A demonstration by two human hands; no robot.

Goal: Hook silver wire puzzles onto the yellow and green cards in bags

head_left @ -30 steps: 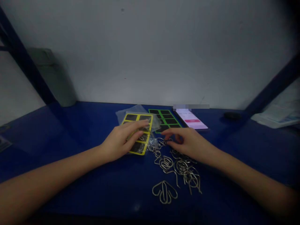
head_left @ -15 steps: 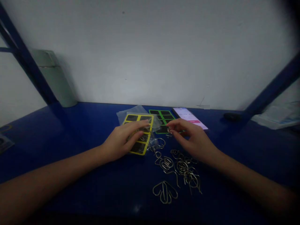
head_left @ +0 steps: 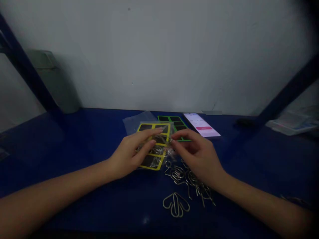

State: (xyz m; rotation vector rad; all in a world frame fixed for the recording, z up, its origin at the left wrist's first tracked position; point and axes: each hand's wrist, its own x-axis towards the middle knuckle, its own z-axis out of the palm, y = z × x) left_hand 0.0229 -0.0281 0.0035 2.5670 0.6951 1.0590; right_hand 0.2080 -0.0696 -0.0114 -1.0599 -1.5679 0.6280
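My left hand [head_left: 133,149] lies over a yellow-bordered card with black squares [head_left: 152,161] and a clear plastic bag [head_left: 170,152] on top of it, thumb and fingers curled round them. Some metal shows through the plastic. My right hand [head_left: 199,154] is closed in a pinch at the bag's right edge, on a small shiny metal piece [head_left: 170,141] mostly hidden by the fingertips. Below the hands lie several bent metal wire puzzle pieces [head_left: 177,174], tangled in a pile. A heart-shaped wire puzzle piece [head_left: 176,204] rests nearer to me.
A green-bordered card with black squares [head_left: 179,123] and a lit phone [head_left: 203,125] lie behind my hands on the blue table [head_left: 104,205]. A pale green bottle [head_left: 61,86] stands back left. At the right are a dark object [head_left: 244,122] and a white tray [head_left: 286,126].
My right hand has moved left with its pinched metal piece, up to the plastic bag. The yellow-bordered card and bag have shifted slightly right and nearer to me under my left hand.
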